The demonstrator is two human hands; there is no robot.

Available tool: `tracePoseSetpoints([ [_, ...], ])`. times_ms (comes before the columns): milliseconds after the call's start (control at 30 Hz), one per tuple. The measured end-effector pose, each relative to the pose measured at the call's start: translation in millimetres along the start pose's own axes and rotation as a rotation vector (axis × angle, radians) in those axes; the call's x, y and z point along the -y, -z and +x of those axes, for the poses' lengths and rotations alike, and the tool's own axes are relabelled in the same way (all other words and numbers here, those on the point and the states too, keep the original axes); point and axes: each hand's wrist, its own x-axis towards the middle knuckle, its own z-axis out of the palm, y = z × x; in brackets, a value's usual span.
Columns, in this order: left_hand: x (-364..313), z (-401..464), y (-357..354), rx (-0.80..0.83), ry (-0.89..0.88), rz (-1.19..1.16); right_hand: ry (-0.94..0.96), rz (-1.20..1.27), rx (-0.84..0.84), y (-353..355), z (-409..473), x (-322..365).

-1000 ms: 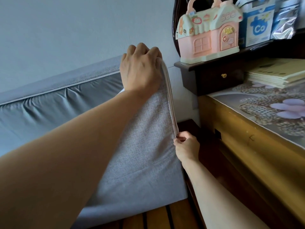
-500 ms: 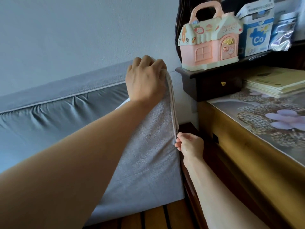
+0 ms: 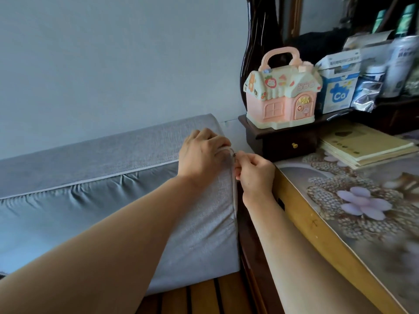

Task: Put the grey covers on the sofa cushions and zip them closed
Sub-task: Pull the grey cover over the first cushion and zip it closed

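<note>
grey woven fabric cushion cover (image 3: 204,223) stands on edge, centre frame. left hand (image 3: 201,158) fingers curled, gripping its top corner; right hand (image 3: 255,175) pinches small metal zip pull (image 3: 233,154). fabric likely soft, light; hold corner taut.

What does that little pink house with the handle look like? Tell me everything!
The toy house looks like glossy plastic. It has pink walls, a pale green scalloped roof with little animal and fruit pictures, a pink arched carry handle on top, a cross-paned window, a rounded pink door under a yellow sign, and a cream base. It stands upright on a dark wooden drawer box, right beside a blue-and-white carton. Neither hand touches it.
</note>
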Motion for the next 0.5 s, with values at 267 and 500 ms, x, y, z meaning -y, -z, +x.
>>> tracePoseSetpoints([
  [267,14,1,18,0.111,-0.008,-0.063,0.083,-0.164,0.019,-10,-2,28],
  [500,34,-7,33,0.047,0.02,-0.001,0.148,-0.355,0.032,-27,-1,39],
])
